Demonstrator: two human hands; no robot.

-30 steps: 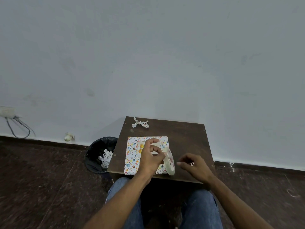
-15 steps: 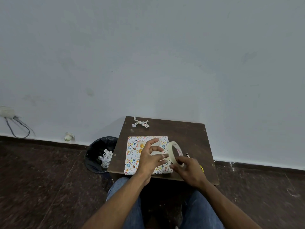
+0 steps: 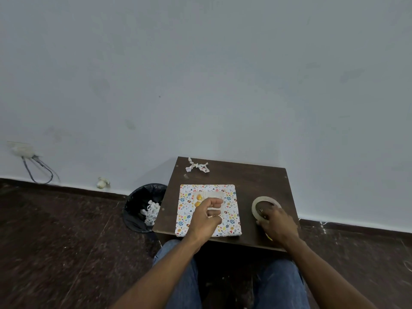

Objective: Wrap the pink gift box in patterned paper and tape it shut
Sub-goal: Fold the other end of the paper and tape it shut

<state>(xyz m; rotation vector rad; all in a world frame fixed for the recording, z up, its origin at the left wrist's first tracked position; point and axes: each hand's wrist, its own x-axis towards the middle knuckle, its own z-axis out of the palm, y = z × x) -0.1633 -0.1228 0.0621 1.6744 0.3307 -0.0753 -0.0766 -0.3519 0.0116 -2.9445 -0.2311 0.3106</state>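
Since half a second ago, the tape roll (image 3: 265,207) has gone from standing on edge between the two hands to lying flat on the table (image 3: 256,179), off to the right of the wrapped box (image 3: 208,210). That box, fully covered in patterned paper with no pink showing, lies flat near the table's front edge, well left of where the right hand grips. The left hand (image 3: 206,219) hovers over or rests on the box's middle, fingers curled; whether they pinch a strip of tape or hold nothing, I cannot tell. The right hand (image 3: 277,224) rests on the near rim of the roll, its fingers curled over the edge, something yellow just under its heel. A twisted paper scrap (image 3: 197,167) sits far beyond both hands, near the back edge. Setting the roll down suggests a piece has been pulled off, or the taping is nearly finished.
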